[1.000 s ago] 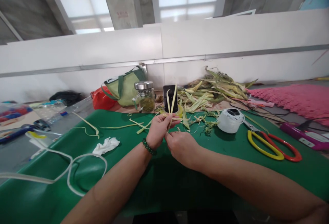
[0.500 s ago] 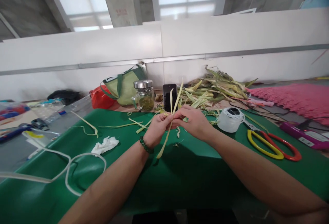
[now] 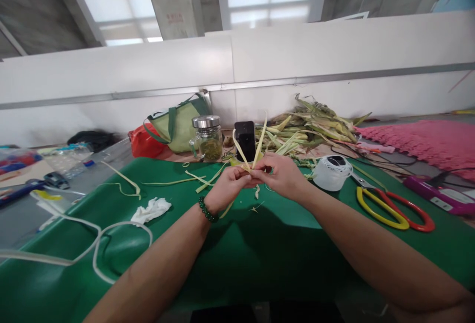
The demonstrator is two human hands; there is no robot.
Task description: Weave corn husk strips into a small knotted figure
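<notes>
My left hand (image 3: 226, 188), with a dark green bead bracelet at the wrist, and my right hand (image 3: 282, 175) meet above the green table cover (image 3: 260, 258). Both pinch thin pale yellow leaf strips (image 3: 256, 152) between their fingertips. Two strip ends fan upward from the pinch in a V, and one end hangs below my left hand. Both hands are closed on the strips, fingertips touching.
A pile of dried leaves (image 3: 311, 127) lies behind, with a phone (image 3: 245, 140), glass jar (image 3: 207, 137) and green bag (image 3: 178, 125). A white tape roll (image 3: 332, 172) and yellow-red scissors (image 3: 389, 207) lie right. White cord (image 3: 96, 244), crumpled tissue (image 3: 152, 209) and loose strips lie left.
My right hand rose from below the left to meet it at the strips. The upright strip ends spread into a V, and the long lower end has been drawn up shorter.
</notes>
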